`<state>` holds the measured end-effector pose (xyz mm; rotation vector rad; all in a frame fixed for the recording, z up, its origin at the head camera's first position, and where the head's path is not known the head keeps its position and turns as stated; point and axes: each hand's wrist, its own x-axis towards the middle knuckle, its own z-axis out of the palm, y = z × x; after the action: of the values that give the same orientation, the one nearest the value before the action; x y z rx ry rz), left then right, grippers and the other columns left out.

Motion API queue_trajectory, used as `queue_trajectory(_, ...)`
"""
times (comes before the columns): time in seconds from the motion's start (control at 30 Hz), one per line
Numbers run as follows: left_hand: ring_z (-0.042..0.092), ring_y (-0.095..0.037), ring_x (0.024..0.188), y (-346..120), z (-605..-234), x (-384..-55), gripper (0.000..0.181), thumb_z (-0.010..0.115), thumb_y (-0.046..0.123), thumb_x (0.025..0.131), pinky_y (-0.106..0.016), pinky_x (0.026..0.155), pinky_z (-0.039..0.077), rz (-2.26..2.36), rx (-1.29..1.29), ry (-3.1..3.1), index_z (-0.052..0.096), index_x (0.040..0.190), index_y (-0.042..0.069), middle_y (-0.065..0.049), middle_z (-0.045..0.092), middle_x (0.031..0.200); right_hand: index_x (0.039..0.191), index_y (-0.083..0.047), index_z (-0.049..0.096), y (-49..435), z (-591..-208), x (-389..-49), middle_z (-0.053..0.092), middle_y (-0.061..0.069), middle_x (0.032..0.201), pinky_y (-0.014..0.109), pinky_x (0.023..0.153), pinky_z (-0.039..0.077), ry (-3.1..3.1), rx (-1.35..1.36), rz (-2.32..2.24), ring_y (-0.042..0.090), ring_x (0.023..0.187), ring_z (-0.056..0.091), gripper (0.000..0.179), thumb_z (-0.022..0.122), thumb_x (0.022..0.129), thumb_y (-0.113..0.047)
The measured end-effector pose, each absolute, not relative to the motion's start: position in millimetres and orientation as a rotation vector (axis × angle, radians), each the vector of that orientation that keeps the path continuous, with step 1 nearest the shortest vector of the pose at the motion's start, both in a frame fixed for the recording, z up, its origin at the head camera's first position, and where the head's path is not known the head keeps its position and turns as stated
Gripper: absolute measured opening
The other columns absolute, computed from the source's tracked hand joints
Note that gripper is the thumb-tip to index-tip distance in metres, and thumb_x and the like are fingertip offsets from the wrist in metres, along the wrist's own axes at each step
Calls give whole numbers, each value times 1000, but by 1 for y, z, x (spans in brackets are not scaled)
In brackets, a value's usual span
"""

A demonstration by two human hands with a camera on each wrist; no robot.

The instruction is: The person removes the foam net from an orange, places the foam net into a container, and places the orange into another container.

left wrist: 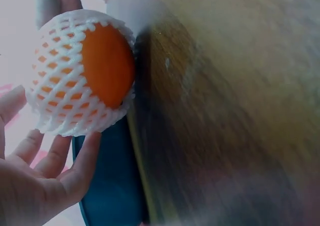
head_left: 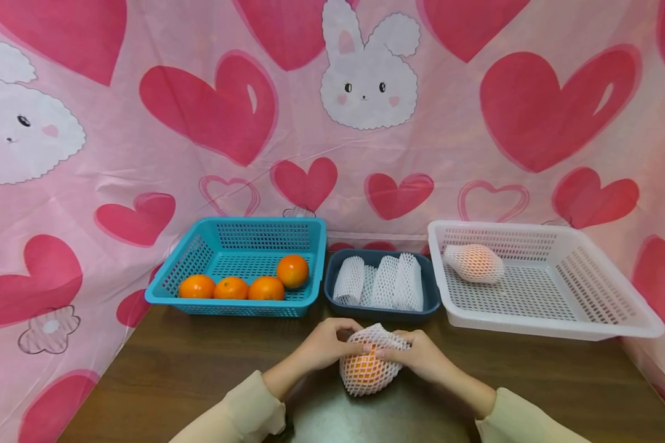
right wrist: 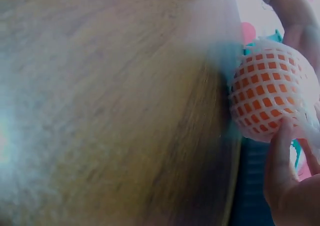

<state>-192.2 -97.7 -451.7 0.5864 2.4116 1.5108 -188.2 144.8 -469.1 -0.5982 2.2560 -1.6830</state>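
Observation:
Over the front of the table, an orange (left wrist: 109, 66) sits inside a white foam net sleeve (head_left: 366, 375). Bare peel shows at one end in the left wrist view, while the mesh covers the side seen in the right wrist view. My left hand (head_left: 329, 344) holds the wrapped orange from the left, thumb on the front and fingertips against the mesh. From the right, my right hand (head_left: 423, 357) pinches the sleeve, its thumb (right wrist: 282, 141) pressed on the net. The far fingers are partly hidden behind the fruit in the head view.
Several bare oranges (head_left: 231, 288) lie in a blue-green basket (head_left: 235, 306) at the back left. A dark blue tray (head_left: 382, 314) with several folded net sleeves (head_left: 386, 282) stands in the middle. At right, a white basket (head_left: 548, 326) holds one netted orange (head_left: 479, 264).

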Motion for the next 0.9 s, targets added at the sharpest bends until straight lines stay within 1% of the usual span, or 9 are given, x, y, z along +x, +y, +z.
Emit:
queue_trajectory(0.13, 62, -8, 78, -96, -450, -191, 15, 80, 20, 90, -25, 68, 54, 1537, 585, 2449, 77, 97, 7, 1, 72, 93, 90, 7, 78, 141, -468, -186, 72, 4, 82, 23, 66, 52, 2259, -549, -1740, 9, 74, 62, 21, 81, 88, -14)
queue_trajectory(0.27, 59, -8, 70, -96, -449, -189, 16, 80, 20, 90, -24, 63, 51, 1562, 563, 2491, 76, 95, 6, 0, 71, 90, 91, 10, 77, 136, -466, -184, 72, 7, 76, 23, 62, 52, 2288, -461, -1767, 8, 68, 60, 24, 83, 85, -13)
queue_trajectory(0.4, 63, -10, 78, -96, -447, -189, 21, 80, 22, 90, -26, 70, 53, 1532, 553, 2485, 75, 103, 7, -1, 72, 96, 94, 11, 77, 132, -466, -183, 73, 10, 81, 23, 63, 53, 2309, -427, -1801, 7, 68, 61, 23, 83, 85, -10)
queue_trajectory(0.47, 63, -10, 84, -96, -446, -189, 28, 81, 27, 89, -27, 75, 54, 1468, 552, 2473, 74, 109, 8, 2, 72, 99, 95, 12, 76, 132, -467, -182, 73, 9, 81, 23, 63, 53, 2297, -410, -1820, 7, 68, 61, 23, 82, 86, -9)
queue_trajectory(0.53, 62, -9, 87, -96, -445, -190, 33, 82, 31, 87, -28, 78, 53, 1405, 556, 2454, 73, 111, 11, 5, 70, 98, 97, 13, 75, 132, -467, -182, 73, 8, 81, 23, 63, 53, 2248, -375, -1848, 8, 68, 61, 25, 80, 88, -10)
queue_trajectory(0.63, 59, -10, 84, -97, -445, -190, 33, 82, 35, 85, -28, 75, 52, 1354, 555, 2438, 73, 108, 13, 7, 68, 92, 109, 15, 70, 134, -469, -184, 73, 7, 87, 26, 68, 55, 2104, -302, -1892, 11, 75, 64, 34, 76, 92, -13)
queue_trajectory(0.77, 59, -10, 81, -99, -447, -190, 29, 82, 32, 85, -28, 72, 52, 1419, 523, 2411, 73, 104, 12, 6, 68, 90, 129, 15, 59, 137, -472, -187, 72, 7, 105, 29, 79, 56, 1943, -252, -1852, 14, 90, 66, 50, 71, 98, -22)
queue_trajectory(0.83, 59, -11, 82, -99, -448, -190, 27, 81, 29, 86, -28, 72, 52, 1459, 512, 2398, 73, 103, 11, 5, 68, 91, 130, 14, 57, 139, -474, -187, 71, 6, 109, 29, 82, 55, 1924, -264, -1799, 14, 94, 65, 52, 72, 98, -25)
queue_trajectory(0.9, 59, -11, 82, -99, -448, -190, 23, 81, 27, 87, -28, 72, 51, 1490, 519, 2388, 72, 101, 10, 5, 67, 91, 125, 14, 61, 139, -476, -187, 71, 6, 106, 28, 81, 55, 1927, -275, -1765, 13, 93, 64, 51, 75, 96, -25)
